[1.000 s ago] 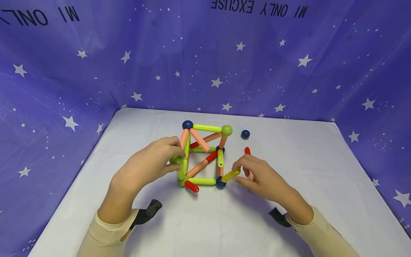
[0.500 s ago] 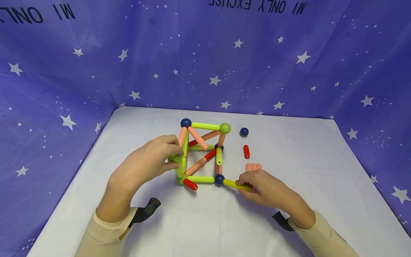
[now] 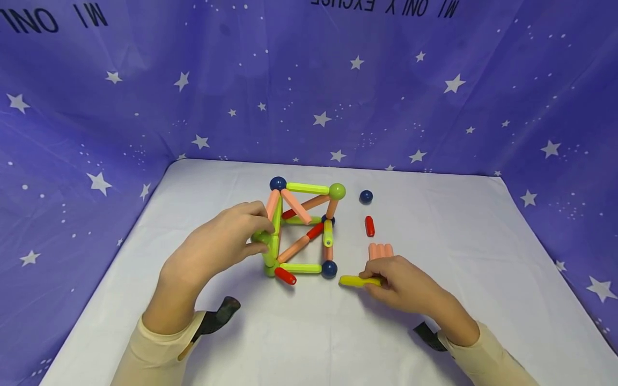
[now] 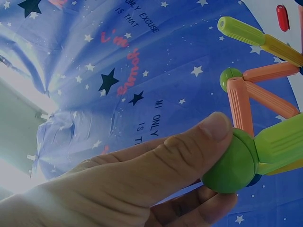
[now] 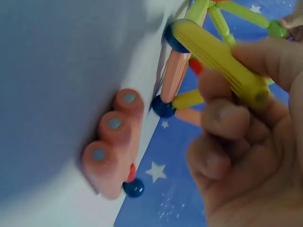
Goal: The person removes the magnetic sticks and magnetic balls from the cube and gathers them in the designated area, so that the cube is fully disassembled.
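My left hand (image 3: 217, 241) pinches a green ball (image 4: 230, 163) at the left side of a frame built of magnetic sticks and balls (image 3: 301, 268). In the left wrist view the thumb lies on top of that ball, and the other fingers are partly hidden behind it. At the frame's near right corner sits a dark blue ball (image 3: 329, 269). My right hand (image 3: 403, 284) pinches a yellow magnetic stick (image 3: 354, 281) between thumb and fingers, just right of that ball. The head view shows a small gap between the two. A red stick (image 3: 286, 276) juts from the near left corner.
Three salmon sticks (image 3: 381, 251) lie side by side just beyond my right hand. Farther back are a loose red stick (image 3: 369, 226) and a loose dark blue ball (image 3: 366, 197). A purple star-patterned cloth (image 3: 309, 86) stands behind the white table (image 3: 289, 338).
The yellow stick swung down from a raised slant at the blue corner ball, then came away to the right with my right hand. My left hand keeps its hold on the green ball.
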